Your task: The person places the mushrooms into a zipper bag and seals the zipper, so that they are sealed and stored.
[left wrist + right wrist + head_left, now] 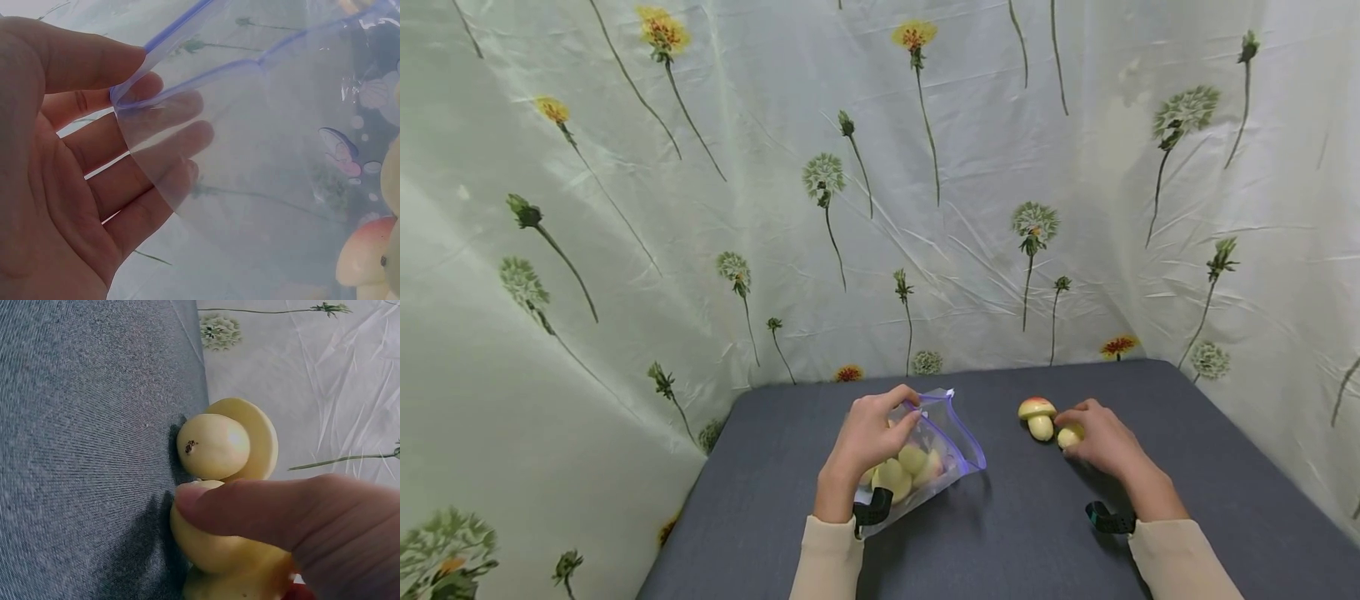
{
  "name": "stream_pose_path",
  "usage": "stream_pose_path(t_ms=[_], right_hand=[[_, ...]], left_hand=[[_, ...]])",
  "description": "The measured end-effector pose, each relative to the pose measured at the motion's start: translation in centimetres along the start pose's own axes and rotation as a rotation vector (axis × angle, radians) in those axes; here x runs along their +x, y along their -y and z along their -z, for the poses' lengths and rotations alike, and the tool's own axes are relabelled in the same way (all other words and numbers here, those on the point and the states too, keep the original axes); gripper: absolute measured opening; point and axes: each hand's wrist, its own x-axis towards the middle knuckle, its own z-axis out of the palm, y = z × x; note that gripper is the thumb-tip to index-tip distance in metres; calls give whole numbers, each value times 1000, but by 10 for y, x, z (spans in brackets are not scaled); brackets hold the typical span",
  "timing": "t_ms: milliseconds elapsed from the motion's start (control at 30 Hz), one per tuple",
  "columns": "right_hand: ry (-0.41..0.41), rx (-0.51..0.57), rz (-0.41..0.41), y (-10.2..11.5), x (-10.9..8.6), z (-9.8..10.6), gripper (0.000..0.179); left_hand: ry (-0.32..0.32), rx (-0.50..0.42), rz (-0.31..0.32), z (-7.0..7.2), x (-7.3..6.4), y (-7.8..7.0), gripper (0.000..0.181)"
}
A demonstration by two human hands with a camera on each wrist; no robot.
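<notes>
My left hand (871, 429) pinches the upper corner of a clear zip bag (957, 433) with a purple zip edge, thumb against forefinger. The other left fingers show through the plastic in the left wrist view. Inside the bag lie several pale yellow toy mushrooms (892, 479), one with a red-tinged cap (369, 250). To the right, my right hand (1105, 442) holds another toy mushroom (1070, 436) on the table, its thumb (237, 503) across the stem; the hand hides part of it. Beside that one lies a toy mushroom with a red and yellow cap (1037, 412).
A dark grey cloth-covered table (1015, 533) carries everything. Behind it and at the sides hangs a pale curtain (880, 250) printed with dandelions. Both wrists wear black bands (1108, 518).
</notes>
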Motion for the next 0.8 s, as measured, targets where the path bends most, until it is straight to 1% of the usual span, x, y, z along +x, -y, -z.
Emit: stream_pose_path(t_ms=[233, 500, 800], right_hand=[[34, -33, -36, 3, -1, 1, 46], [45, -66, -45, 2, -3, 2, 45], [58, -50, -54, 4, -6, 8, 44]], left_hand=[[1, 16, -6, 0, 0, 0, 11], [9, 22, 1, 1, -1, -1, 11], [12, 26, 4, 2, -1, -2, 11]])
